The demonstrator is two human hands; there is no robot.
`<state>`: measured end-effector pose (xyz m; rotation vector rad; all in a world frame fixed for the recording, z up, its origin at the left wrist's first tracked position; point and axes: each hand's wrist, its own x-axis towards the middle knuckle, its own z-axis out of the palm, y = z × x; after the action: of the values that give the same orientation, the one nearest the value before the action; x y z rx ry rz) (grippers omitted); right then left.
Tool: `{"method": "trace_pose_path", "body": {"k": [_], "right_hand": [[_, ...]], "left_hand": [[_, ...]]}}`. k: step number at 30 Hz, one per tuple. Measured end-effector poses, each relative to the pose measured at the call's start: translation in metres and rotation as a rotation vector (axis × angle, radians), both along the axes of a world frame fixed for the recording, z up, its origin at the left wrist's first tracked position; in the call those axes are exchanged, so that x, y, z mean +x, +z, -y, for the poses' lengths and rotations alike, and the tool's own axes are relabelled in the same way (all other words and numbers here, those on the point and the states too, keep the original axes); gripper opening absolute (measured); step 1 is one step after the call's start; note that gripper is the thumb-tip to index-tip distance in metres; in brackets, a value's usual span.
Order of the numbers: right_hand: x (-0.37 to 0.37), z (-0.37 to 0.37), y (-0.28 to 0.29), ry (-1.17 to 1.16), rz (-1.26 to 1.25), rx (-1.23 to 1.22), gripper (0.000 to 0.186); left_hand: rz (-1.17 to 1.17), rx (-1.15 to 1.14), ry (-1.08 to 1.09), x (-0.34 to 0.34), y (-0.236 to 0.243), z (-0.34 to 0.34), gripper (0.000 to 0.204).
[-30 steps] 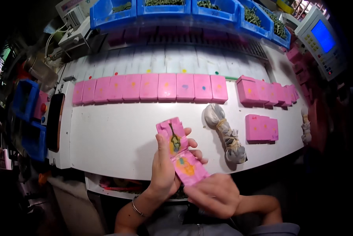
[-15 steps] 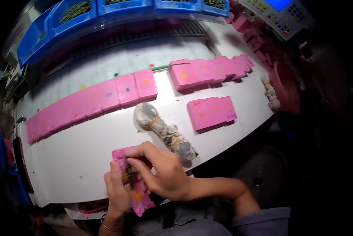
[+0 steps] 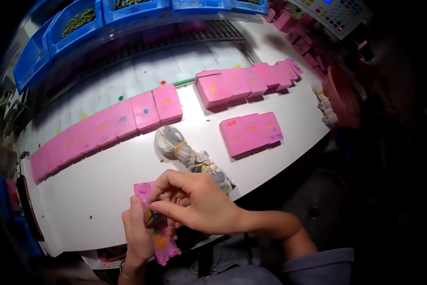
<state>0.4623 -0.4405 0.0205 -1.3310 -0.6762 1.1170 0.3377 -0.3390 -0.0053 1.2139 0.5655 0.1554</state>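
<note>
L hand (image 3: 139, 232): gripping opened pink mould (image 3: 162, 243) at near edge of worktop (image 3: 104, 223).
R hand (image 3: 201, 202): fingers bent over mould, at dk green piece (image 3: 151, 216); grip on it can't be told.
Cloth bundle (image 3: 189, 156): banded, on worktop, partly hidden by R hand.
Pink blocks (image 3: 251, 134): short grp R of bundle; long row (image 3: 101, 128) beyond, to L; stepped row (image 3: 256, 84) to R.
Blue bins (image 3: 75, 38): far side, w/ green pcs (image 3: 80, 21).

**Pink blocks (image 3: 123, 121), white table (image 3: 109, 199)**

The mould (image 3: 162, 244) is pink with yellow-orange stains. Yellow and blue marks dot the blocks. The bundle (image 3: 190, 157) is white and grey with tan bands, the bins (image 3: 138, 15) blue, the tub (image 3: 342, 100) dull red.
</note>
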Motion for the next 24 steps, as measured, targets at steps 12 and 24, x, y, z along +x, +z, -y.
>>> {"method": "trace_pose_path", "body": {"k": [12, 24], "right_hand": [[-0.009, 0.002, 0.012, -0.038, 0.06, -0.062, 0.005], [-0.011, 0.001, 0.021, -0.012, 0.07, -0.087, 0.006]], "left_hand": [[-0.092, -0.075, -0.075, -0.006, 0.012, -0.002, 0.062], [0.028, -0.262, -0.063, -0.008, 0.016, -0.007, 0.061]]}}
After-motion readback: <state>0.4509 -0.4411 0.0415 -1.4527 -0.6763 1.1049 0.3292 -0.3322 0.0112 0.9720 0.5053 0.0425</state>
